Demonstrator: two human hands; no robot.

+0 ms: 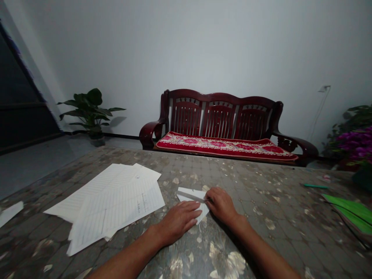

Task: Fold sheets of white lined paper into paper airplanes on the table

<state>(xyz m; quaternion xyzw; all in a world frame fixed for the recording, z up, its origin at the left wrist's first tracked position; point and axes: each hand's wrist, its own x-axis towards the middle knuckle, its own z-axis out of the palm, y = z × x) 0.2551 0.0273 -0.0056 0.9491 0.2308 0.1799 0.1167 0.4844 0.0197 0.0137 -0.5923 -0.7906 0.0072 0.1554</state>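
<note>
A small folded white paper (190, 195) lies on the patterned table (255, 209) in front of me. My left hand (178, 220) lies flat on its near part, fingers stretched out and pressing it down. My right hand (221, 203) is closed around a thin grey pen-like stick (192, 197), whose tip rests across the folded paper. The near corner of the paper is hidden under my hands.
Several lined white sheets (116, 201) lie loose to the left, and a white scrap (10, 212) at the far left edge. Green paper (350, 209) and a green pen (315, 186) sit at the right. Behind the table stand a wooden bench (223, 128) and potted plants (90, 110).
</note>
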